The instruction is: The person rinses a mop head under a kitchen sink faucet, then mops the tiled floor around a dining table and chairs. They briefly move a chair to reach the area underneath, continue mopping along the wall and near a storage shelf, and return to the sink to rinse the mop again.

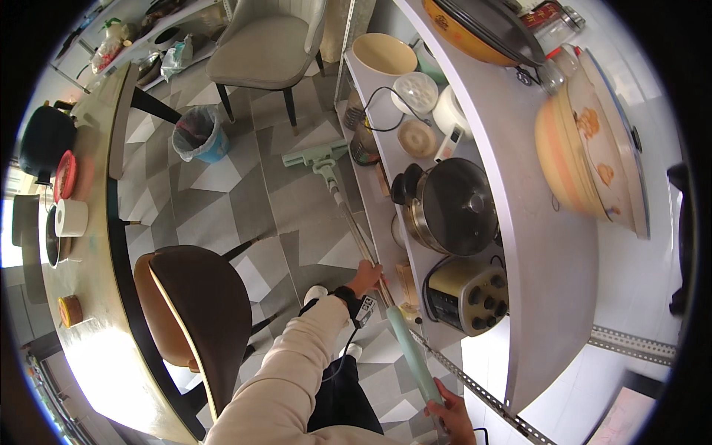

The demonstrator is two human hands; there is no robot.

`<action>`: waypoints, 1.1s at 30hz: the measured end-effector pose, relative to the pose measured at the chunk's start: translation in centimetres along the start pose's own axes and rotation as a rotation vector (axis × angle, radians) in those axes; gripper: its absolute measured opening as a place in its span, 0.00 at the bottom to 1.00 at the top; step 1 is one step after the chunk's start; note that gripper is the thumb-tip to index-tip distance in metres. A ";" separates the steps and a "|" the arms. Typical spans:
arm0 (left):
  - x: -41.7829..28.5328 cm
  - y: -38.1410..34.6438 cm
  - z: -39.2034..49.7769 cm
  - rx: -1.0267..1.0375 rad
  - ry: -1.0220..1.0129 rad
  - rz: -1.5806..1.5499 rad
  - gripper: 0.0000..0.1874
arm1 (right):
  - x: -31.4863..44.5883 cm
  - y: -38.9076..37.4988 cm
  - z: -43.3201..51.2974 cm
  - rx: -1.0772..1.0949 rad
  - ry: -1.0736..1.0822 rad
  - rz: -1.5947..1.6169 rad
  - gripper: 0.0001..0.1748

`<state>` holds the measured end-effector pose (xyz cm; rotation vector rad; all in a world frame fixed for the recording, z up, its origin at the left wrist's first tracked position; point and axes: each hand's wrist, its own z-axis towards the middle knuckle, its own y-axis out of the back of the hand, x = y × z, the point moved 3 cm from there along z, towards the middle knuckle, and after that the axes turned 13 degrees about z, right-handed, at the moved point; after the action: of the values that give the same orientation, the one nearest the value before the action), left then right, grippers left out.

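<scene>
A long-handled floor mop or sweeper with a green head point(324, 160) lies across the view, its head on the tiled floor point(267, 189) beside the shelf's lower edge. Around its metal pole point(354, 223) my left hand point(367, 278) is closed, about midway along. Lower right, my right hand point(453, 414) grips the far end of the pale green handle sleeve point(410, 350). A dark band circles my left wrist, and near it a small white device or socket block point(365, 310) hangs with a black cable.
To the right, a shelf unit point(495, 161) holds a lidded pan point(457, 206), a toaster-like appliance point(467, 295) and bowls. A brown chair point(206, 300) stands by the table point(89, 250) at left. Ahead are a lined bin point(214, 146) and a grey chair point(267, 44).
</scene>
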<state>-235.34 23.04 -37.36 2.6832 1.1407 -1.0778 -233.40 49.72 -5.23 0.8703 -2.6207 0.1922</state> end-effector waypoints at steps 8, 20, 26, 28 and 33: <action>-5.8 3.5 5.8 -0.007 -0.036 -0.056 0.10 | 3.9 -2.0 6.7 0.083 0.216 -0.054 0.33; 14.5 -5.9 -7.9 -0.424 -0.019 0.174 0.09 | -17.5 10.7 -1.8 0.068 0.188 -0.217 0.40; 20.4 -12.1 -20.2 -0.272 0.118 -0.127 0.07 | -20.6 16.5 -11.7 -0.059 -0.192 -0.240 0.20; 18.9 -10.6 -20.1 -0.296 0.132 -0.155 0.07 | -18.5 15.1 -11.8 -0.036 -0.206 -0.407 0.21; 12.4 -3.1 -12.6 -0.315 0.039 -0.092 0.10 | -10.1 7.0 -7.1 -0.033 0.063 -0.138 0.25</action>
<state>-223.82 36.57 -34.67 2.4381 1.3264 -0.7805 -227.97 62.61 -2.68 1.0131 -2.4877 0.1365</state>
